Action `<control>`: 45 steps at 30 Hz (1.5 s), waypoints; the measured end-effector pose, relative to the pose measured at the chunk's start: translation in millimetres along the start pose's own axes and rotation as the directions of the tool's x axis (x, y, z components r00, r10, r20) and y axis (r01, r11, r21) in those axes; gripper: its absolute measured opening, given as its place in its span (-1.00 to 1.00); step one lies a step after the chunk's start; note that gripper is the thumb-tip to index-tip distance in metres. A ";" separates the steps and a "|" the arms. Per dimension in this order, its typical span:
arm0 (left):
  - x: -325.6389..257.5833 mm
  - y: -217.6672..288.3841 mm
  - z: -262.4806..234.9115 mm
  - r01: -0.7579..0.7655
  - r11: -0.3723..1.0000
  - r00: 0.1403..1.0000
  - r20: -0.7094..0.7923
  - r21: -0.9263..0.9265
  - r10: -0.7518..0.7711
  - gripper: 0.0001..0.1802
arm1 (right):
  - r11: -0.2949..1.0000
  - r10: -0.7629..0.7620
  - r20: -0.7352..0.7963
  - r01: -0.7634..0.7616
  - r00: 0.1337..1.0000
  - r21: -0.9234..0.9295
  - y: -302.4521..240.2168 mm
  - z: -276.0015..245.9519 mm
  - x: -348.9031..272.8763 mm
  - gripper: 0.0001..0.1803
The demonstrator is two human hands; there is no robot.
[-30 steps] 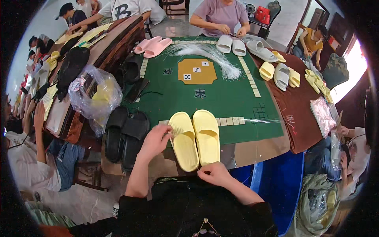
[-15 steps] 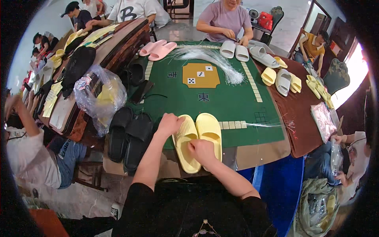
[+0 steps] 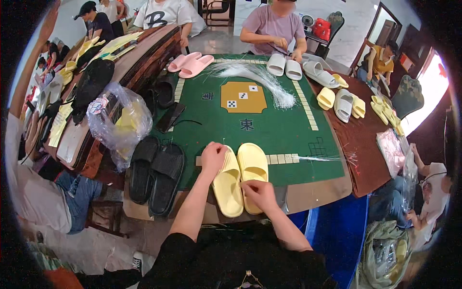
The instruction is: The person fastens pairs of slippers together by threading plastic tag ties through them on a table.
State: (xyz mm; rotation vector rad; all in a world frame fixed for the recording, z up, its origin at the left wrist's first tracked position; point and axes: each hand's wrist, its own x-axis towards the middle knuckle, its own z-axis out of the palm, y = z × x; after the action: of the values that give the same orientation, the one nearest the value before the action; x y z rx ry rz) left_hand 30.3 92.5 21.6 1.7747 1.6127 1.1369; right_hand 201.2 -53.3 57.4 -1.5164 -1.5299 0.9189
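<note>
A pair of pale yellow slippers lies side by side at the table's near edge: a left slipper (image 3: 227, 192) and a right slipper (image 3: 252, 161), both with open toes pointing away from me. My left hand (image 3: 212, 158) is closed at the outer side of the left slipper's strap, its fingertips pinched together. Over the footbed of the right slipper, my right hand (image 3: 262, 194) is closed in a pinch, near the gap between the two. Anything thin in either pinch is too small to make out. Two black slippers (image 3: 166, 180) lie left of my left forearm.
A bundle of thin clear strands (image 3: 260, 77) spreads over the green mat (image 3: 202, 130). Pink slippers (image 3: 196, 66), grey slippers (image 3: 343, 106) and yellow slippers (image 3: 326, 98) stand farther off. A clear plastic bag (image 3: 118, 123) hangs at left. Across the table sits a person (image 3: 272, 29) working with both hands.
My right hand has moved rightward from the left slipper's footbed to over the right slipper. My left hand has shifted slightly right, against the left slipper's strap.
</note>
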 end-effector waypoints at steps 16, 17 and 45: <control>-2.1 0.2 -1.1 -0.036 0.999 0.999 -0.001 -0.016 0.036 -0.76 | 0.734 0.348 -0.432 0.045 0.832 0.678 51.2 -98.6 -47.2 -0.89; -1.8 -1.0 -0.5 -0.053 0.999 0.998 -0.018 -0.007 0.053 -0.76 | 0.534 0.391 -0.361 0.111 0.846 0.838 48.2 -94.8 -44.1 -0.90; -1.3 -0.8 -0.4 -0.058 0.998 0.998 0.005 0.006 0.058 -0.77 | -0.159 0.230 -0.101 0.139 0.968 0.977 24.7 -78.0 -32.7 -0.86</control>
State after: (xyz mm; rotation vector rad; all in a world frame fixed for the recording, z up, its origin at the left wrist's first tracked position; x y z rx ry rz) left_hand 29.5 91.4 20.9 1.8379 1.5722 1.1538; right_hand 281.7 -87.5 67.9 -0.3243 -0.0867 1.3690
